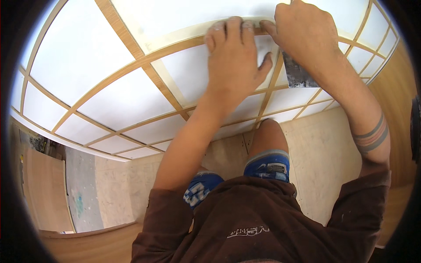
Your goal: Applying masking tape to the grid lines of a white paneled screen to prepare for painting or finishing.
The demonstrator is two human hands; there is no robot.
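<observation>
A large lattice of light wood strips [118, 87] with white panels [76, 52] spreads before me. My left hand [232, 61] lies over a curved-looking crossbar, fingertips on the cream band [188, 33] along its upper edge, thumb held apart. Just to its right, my right hand [305, 33] is closed at the same bar, its thumb and forefinger near the left fingertips. What its fingers hold is hidden. A dark, square-edged plate [300, 74] with pale smears shows beneath the right wrist. Whether that hand holds the plate, I cannot tell.
Pale wooden boards [320, 158] lie under my legs. A wood panel [399, 109] stands at the right, and another wooden board [46, 188] is at the lower left beside a grey, paint-spotted strip [81, 188]. The lattice reaches close to my knee.
</observation>
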